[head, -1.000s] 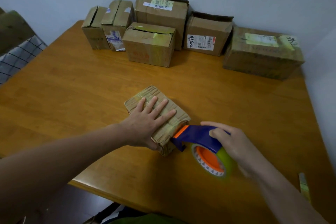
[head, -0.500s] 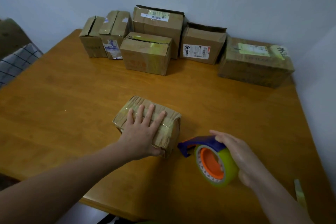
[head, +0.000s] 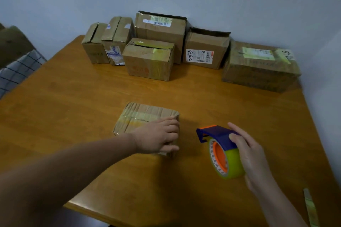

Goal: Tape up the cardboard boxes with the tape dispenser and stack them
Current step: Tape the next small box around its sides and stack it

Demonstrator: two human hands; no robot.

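Note:
A small, crumpled cardboard box (head: 145,116) wrapped in clear tape sits in the middle of the wooden table (head: 73,97). My left hand (head: 158,137) lies over its right end, fingers curled down over the right edge and thumb against the near side. To the right, my right hand (head: 247,153) grips the tape dispenser (head: 221,151), which has a blue handle, an orange hub and a yellowish tape roll. The dispenser is a short gap away from the box.
Several cardboard boxes stand along the back wall: two narrow ones (head: 107,42), a taped one (head: 149,59), a tall one (head: 160,31), a labelled one (head: 204,49) and a wide one (head: 258,66). A tape strip (head: 310,206) lies at the near right. A checked cloth (head: 16,73) is at left.
The box has turned square to me. My left hand slid from flat on its top to its right end. The dispenser has pulled away to the right, off the box.

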